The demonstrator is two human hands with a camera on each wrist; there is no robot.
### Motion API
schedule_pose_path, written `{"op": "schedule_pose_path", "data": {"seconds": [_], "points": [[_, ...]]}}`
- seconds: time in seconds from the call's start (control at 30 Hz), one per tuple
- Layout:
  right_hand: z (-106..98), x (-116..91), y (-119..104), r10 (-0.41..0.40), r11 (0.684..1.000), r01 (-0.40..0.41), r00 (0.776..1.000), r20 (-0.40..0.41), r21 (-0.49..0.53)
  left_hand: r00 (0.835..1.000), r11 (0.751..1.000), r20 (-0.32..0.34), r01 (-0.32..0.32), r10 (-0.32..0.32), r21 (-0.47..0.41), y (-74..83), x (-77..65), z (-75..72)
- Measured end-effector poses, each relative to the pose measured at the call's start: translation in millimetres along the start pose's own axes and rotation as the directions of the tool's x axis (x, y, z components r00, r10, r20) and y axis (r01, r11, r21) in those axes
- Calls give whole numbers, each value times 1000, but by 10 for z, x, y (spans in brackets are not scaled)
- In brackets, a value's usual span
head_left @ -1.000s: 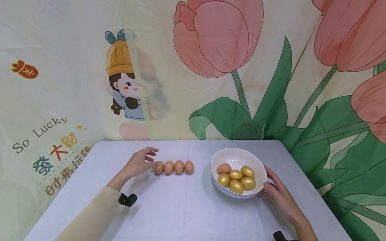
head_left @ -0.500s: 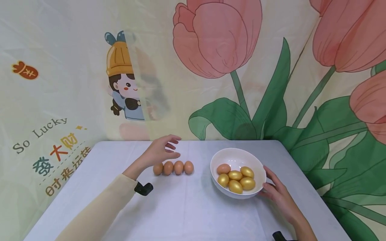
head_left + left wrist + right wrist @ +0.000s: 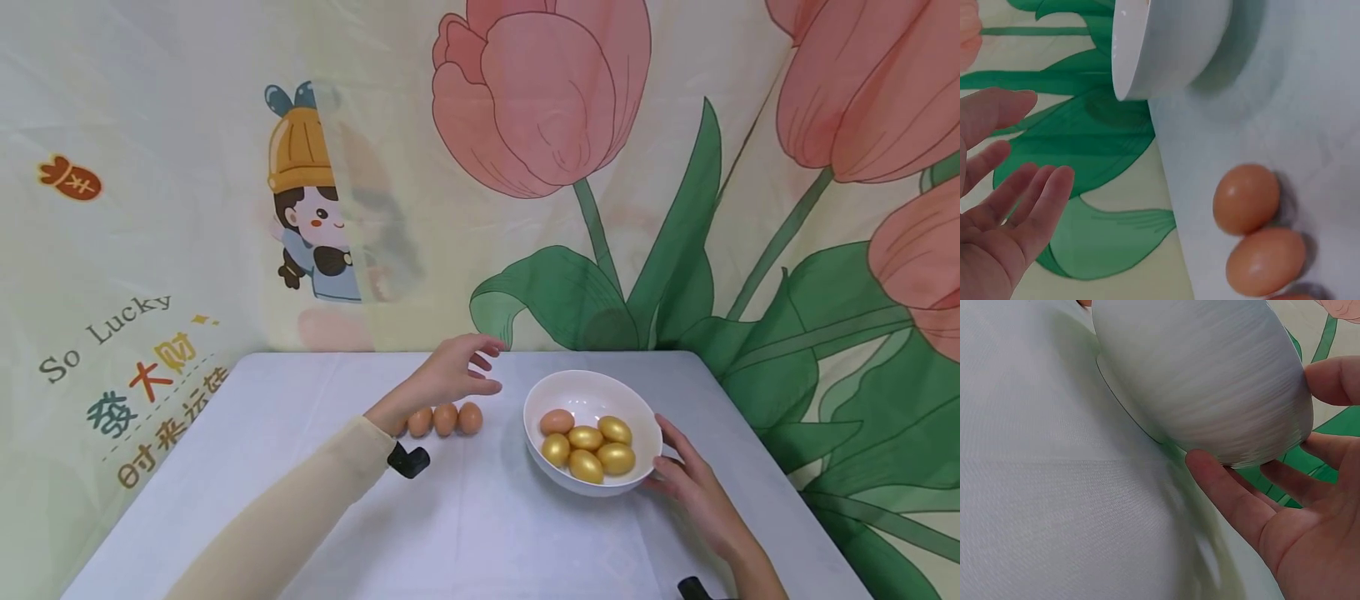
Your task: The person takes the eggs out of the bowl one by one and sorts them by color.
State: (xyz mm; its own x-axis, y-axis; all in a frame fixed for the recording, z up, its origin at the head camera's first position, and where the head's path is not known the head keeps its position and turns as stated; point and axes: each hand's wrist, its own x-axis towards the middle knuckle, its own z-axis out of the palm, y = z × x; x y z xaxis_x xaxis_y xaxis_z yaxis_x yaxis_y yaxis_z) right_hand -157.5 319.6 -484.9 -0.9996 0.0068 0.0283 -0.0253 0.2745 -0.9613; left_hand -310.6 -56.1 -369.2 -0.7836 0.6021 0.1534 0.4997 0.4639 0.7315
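In the head view, my left hand (image 3: pixel 456 367) hovers over the far side of a row of brown eggs (image 3: pixel 470 418), its fingers loosely extended with nothing between them. The wrist hides part of the leftmost egg. In the left wrist view, this hand's fingers are spread, apart from the nearest egg (image 3: pixel 1247 199) and the bowl. A white bowl (image 3: pixel 551 392) stands right of the row, holding one brown egg (image 3: pixel 557 422) and several golden eggs (image 3: pixel 586 466). My right hand (image 3: pixel 697 475) touches the bowl's right side, fingers spread along its outer wall (image 3: pixel 1210 381).
A white cloth covers the table (image 3: pixel 465 533). Behind its far edge hangs a printed backdrop (image 3: pixel 420 208) with tulips and a cartoon figure. Black wrist-worn pieces (image 3: pixel 408 460) show below the left wrist and beside the right one.
My left hand has moved from beside the left end of the egg row to the right, rising over the eggs. The right hand stays at the bowl, whose contents look the same.
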Motion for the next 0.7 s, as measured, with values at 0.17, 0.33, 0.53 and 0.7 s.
{"op": "schedule_pose_path", "data": {"seconds": [0.17, 0.33, 0.53, 0.7], "points": [[-8, -4, -7, -2, 1000, 2, 1000, 1, 5, 997, 999, 70, -31, 30, 12, 64, 112, 197], [-16, -12, -9, -11, 1000, 11, 1000, 9, 13, 988, 996, 129, -86, 81, 32, 123, 227, 366], [-22, -16, 2, -22, 1000, 21, 1000, 12, 21, 979, 995, 184, -95, 92, 11, 177, 332, 568], [-20, -19, 11, -19, 1000, 19, 1000, 8, 17, 972, 997, 228, -70, 64, 20, 204, 371, 741]]}}
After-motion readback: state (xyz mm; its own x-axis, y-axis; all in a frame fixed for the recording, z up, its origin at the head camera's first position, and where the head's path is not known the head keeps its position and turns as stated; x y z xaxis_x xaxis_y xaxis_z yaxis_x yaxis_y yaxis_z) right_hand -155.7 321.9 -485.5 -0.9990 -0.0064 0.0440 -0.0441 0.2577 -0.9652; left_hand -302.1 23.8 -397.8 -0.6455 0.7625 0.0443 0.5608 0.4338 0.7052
